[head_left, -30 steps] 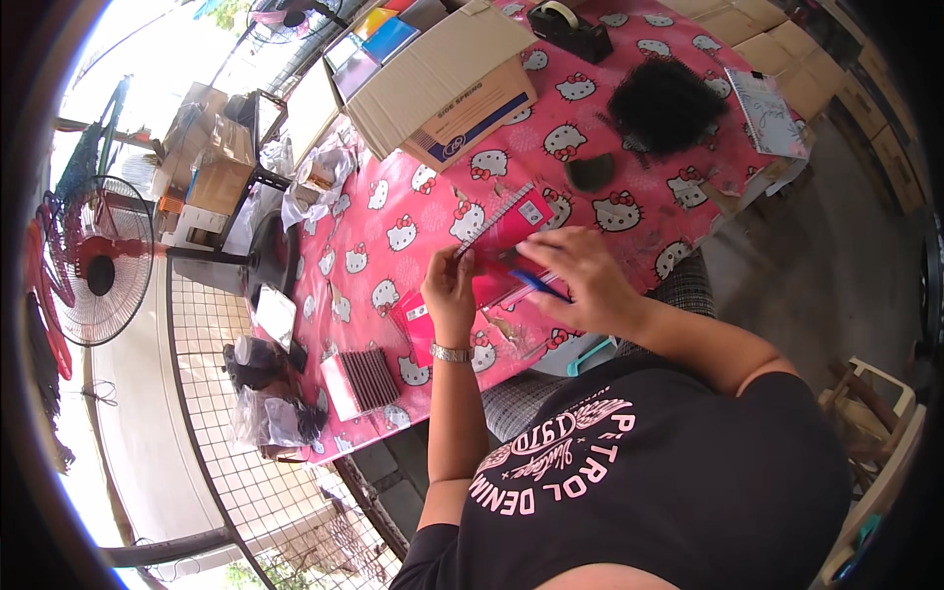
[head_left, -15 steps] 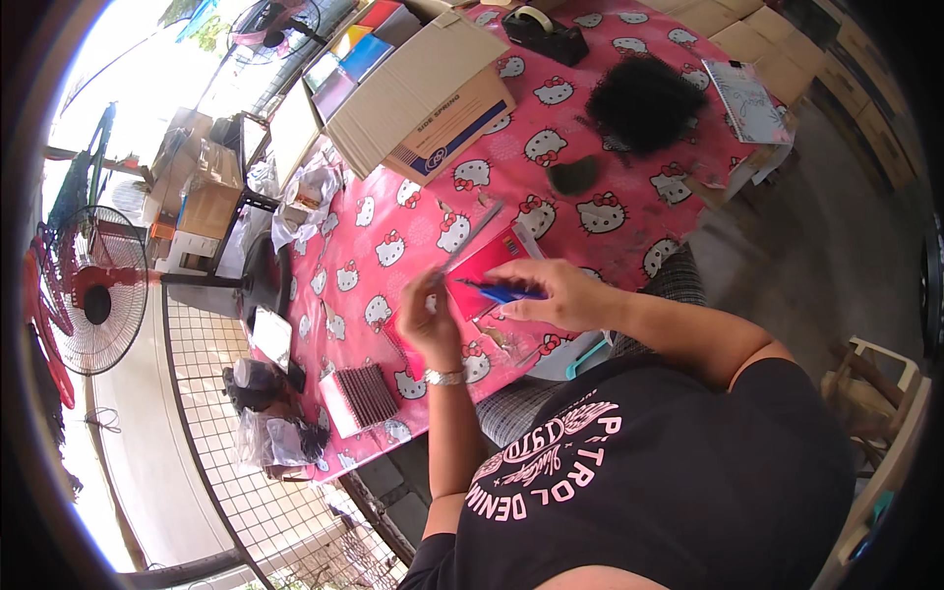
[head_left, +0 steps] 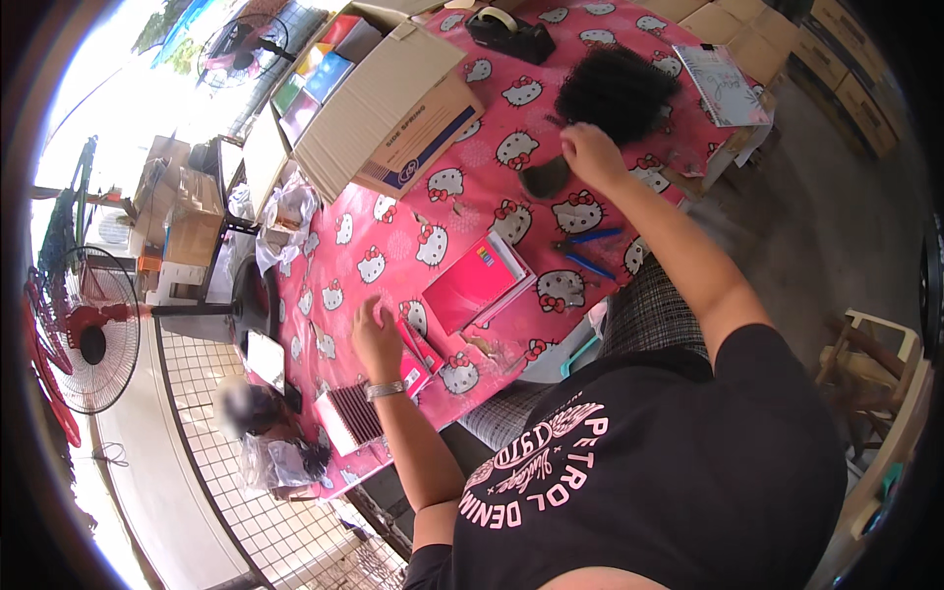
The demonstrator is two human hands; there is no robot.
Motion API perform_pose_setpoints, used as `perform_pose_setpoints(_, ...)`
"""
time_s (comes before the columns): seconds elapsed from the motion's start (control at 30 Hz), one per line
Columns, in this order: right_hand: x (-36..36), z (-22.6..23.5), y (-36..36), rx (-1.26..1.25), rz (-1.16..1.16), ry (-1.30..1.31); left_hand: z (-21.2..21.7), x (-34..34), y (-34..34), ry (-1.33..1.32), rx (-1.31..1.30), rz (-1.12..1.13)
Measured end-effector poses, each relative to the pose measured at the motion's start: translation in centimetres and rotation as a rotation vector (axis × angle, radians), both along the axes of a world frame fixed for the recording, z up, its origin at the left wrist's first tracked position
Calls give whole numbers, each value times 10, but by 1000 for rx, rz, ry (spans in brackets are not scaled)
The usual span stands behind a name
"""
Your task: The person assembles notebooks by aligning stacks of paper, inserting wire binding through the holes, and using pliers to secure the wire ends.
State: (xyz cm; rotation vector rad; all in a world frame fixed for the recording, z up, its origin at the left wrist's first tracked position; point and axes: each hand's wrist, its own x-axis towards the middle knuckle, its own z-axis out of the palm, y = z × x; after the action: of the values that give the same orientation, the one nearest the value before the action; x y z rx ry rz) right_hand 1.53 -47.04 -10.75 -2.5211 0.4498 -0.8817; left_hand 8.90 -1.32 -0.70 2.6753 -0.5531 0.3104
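Observation:
My left hand point(head_left: 377, 339) is over the left part of the table, fingers loosely bent and apart, holding nothing. Just under it lie pink notebooks point(head_left: 421, 356), partly hidden by the hand. My right hand point(head_left: 592, 157) is closed at the near edge of a tangled pile of black wire-like pieces point(head_left: 619, 93); whatever its fingers pinch, I cannot make out. A dark round flat piece point(head_left: 544, 179) lies beside that hand. Between my hands, a pink-covered notebook point(head_left: 474, 287) rests on the table. Blue-handled pliers point(head_left: 590, 254) lie with handles spread to its right.
A pink cartoon-print cloth covers the table point(head_left: 393, 221). A cardboard box point(head_left: 413, 123) of colourful notebooks stands at the back, near a black tape dispenser point(head_left: 511, 34). A spiral notebook point(head_left: 723, 87) lies far right. Spiral-bound books point(head_left: 351, 415) sit front left, near a fan point(head_left: 93, 339).
My right hand has put down the pliers and moved far right to the black pile. My left hand has let go of a long thin strip and moved left, away from the pink notebook.

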Motion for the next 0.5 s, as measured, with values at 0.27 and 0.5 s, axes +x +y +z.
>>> perform_pose_setpoints(0.27,37,-19,-23,-346,-143,350,20,-96,-118,-115,178,-594)
perform_pose_setpoints(0.5,1,33,-1,101,78,-80,46,-74,-102,39,28,-682)
